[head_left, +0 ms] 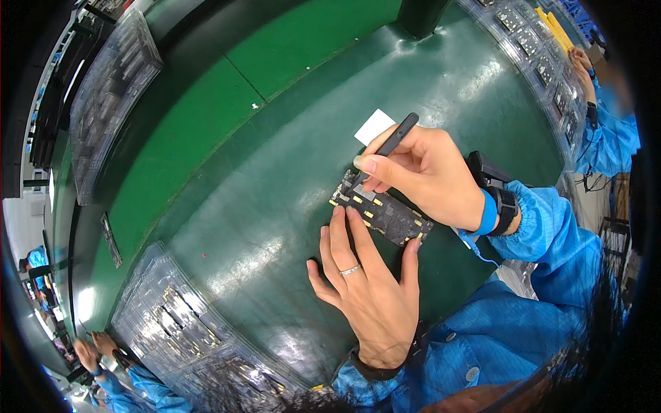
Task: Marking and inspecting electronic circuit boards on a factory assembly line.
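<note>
A dark circuit board [392, 219] with yellow-gold pads lies tilted on the green mat. My left hand [368, 292] is spread along its near side, with fingertips touching the edge and the thumb by the right corner. A ring is on one finger. Over the board's upper left part, my right hand [430, 175] is closed around a slim black pen-like tool [398, 136]. The tool's lower end points down at the board; its exact tip and kind are hard to make out. Just beyond my right fingers lies a small white paper square [375, 127].
Clear plastic trays of boards stand at the lower left [169, 313], upper left [113, 96] and upper right [533, 58]. A dark strip [110, 241] lies on the left. Co-workers' hands show at lower left [89, 351] and far right [582, 69]. A blue cord [475, 248] runs near my right wrist.
</note>
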`<state>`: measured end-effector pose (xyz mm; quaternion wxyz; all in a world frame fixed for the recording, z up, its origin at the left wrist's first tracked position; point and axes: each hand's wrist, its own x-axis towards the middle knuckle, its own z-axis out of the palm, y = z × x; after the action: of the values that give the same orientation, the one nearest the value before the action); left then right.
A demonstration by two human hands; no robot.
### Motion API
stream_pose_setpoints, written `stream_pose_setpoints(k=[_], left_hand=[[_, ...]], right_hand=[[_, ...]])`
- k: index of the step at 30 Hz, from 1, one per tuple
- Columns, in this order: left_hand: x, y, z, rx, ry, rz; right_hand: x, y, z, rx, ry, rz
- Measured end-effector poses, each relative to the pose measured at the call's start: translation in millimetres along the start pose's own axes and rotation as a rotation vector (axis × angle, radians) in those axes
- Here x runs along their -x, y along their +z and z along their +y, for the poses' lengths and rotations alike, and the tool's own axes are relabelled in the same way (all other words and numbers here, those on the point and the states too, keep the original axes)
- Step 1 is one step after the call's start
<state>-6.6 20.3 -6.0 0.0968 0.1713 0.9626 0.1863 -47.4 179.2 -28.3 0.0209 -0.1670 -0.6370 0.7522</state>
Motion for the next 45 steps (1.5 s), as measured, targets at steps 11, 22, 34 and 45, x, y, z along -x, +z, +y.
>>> stream_pose_setpoints(k=[11, 22, 34, 45], left_hand=[[0, -2, 4, -0.004, -0.015, 0.000], [4, -3, 11, -0.015, -0.017, -0.011], [-1, -4, 12, 0.006, -0.022, -0.013], [2, 16, 12, -0.024, 0.058, 0.067]], right_hand=[[1, 0, -3, 0.045, 0.013, 0.022], [4, -4, -1, 0.026, -0.010, 0.023], [0, -4, 3, 0.054, -0.051, 0.039], [4, -16, 12, 0.133, -0.060, -0.016]])
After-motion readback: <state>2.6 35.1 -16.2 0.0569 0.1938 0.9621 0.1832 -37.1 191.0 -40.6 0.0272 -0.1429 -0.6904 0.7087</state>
